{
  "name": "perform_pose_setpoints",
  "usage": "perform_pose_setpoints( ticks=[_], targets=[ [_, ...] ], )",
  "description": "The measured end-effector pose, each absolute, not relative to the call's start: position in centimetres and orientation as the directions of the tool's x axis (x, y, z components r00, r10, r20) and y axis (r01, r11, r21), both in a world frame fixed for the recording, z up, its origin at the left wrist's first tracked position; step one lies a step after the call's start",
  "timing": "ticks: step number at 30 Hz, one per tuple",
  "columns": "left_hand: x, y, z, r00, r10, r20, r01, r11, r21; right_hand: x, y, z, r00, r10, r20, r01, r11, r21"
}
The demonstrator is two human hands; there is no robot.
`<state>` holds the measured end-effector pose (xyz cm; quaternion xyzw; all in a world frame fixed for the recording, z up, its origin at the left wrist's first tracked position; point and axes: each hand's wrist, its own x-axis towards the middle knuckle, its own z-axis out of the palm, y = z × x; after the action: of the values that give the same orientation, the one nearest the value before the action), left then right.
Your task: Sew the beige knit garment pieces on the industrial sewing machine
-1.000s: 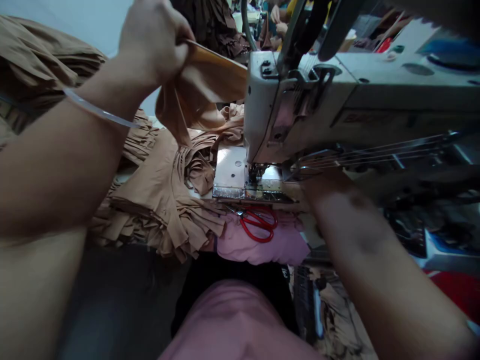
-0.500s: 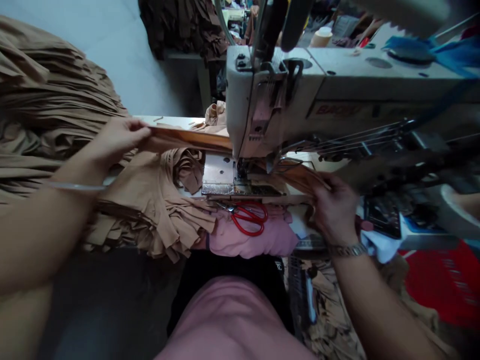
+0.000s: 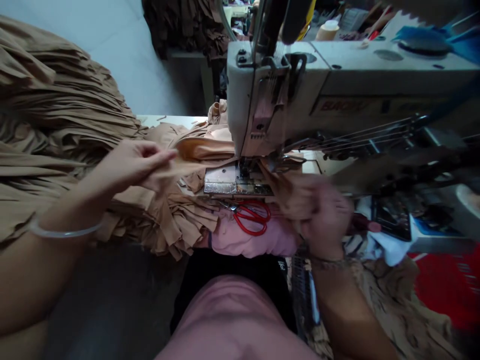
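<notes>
Checking hands at sewing machine (image 3: 277, 100): L hand (image 3: 131, 167) nearly closed, pinching tan strip (image 3: 202, 150) between thumb & fingers; R hand (image 3: 322, 215) blurred at strip's far end, grip can't be told. Strip runs past machine plate (image 3: 219, 181), near needle (image 3: 245, 167). Advise keeping it taut, fingers clear of needle. Count: 1 machine, 1 strip in hand, 1 pr. red scissors (image 3: 251, 217), 1 pink cloth (image 3: 258, 240), 1 tan pile (image 3: 48, 110), 1 fringed stack (image 3: 176, 225).

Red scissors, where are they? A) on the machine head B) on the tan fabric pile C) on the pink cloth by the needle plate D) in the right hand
C. The red scissors lie on the pink cloth, just below the metal plate.
</notes>
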<state>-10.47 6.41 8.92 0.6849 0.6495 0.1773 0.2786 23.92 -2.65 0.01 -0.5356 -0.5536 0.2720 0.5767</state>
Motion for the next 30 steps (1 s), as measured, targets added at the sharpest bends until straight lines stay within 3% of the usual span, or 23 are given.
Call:
perform_pose_setpoints(
  ticks=[2, 4, 6, 7, 9, 11, 14, 18, 25, 30],
  targets=[
    [-8.1, 5.7, 7.5, 0.448, 0.891, -0.076, 0.629, -0.254, 0.735, 22.2, -2.3, -0.1, -0.073, 0.911, 0.406, 0.458, 0.392, -0.798],
    [-5.6, 5.0, 5.4, 0.735, 0.674, 0.067, 0.47, -0.578, 0.667, 21.8, -1.5, -0.3, -0.383, 0.821, 0.423, 0.682, 0.561, -0.47],
    [-3.8, 4.4, 3.0, 0.822, 0.536, 0.193, 0.436, -0.809, 0.394, 22.8, -0.5, -0.5, -0.557, 0.747, 0.362, 0.791, 0.61, -0.042],
    [-3.3, 4.2, 1.9, 0.826, 0.51, 0.242, 0.458, -0.856, 0.239, 23.5, -0.1, -0.5, -0.582, 0.735, 0.349, 0.802, 0.589, 0.096],
    [-2.8, 4.0, 0.4, 0.813, 0.493, 0.309, 0.515, -0.857, 0.012, 24.8, 0.4, -0.6, -0.611, 0.711, 0.348, 0.791, 0.568, 0.229],
    [-2.6, 3.7, -0.2, 0.817, 0.46, 0.348, 0.518, -0.85, -0.092, 25.5, 0.3, -0.7, -0.644, 0.667, 0.375, 0.763, 0.594, 0.255],
    [-2.3, 2.9, 0.4, 0.833, 0.434, 0.342, 0.503, -0.853, -0.143, 25.1, -0.3, -0.9, -0.694, 0.587, 0.417, 0.711, 0.65, 0.268],
    [-1.3, 1.1, 1.6, 0.812, 0.522, 0.263, 0.572, -0.8, -0.181, 23.8, -1.0, -1.3, -0.674, 0.58, 0.458, 0.724, 0.642, 0.254],
    [-0.9, 0.6, 0.9, 0.8, 0.536, 0.268, 0.577, -0.811, -0.1, 22.8, -1.0, -1.5, -0.562, 0.614, 0.554, 0.795, 0.586, 0.158],
    [-1.3, 1.7, 0.5, 0.785, 0.546, 0.292, 0.587, -0.807, -0.07, 22.8, -1.0, -1.9, -0.564, 0.631, 0.533, 0.788, 0.604, 0.118]
  ],
)
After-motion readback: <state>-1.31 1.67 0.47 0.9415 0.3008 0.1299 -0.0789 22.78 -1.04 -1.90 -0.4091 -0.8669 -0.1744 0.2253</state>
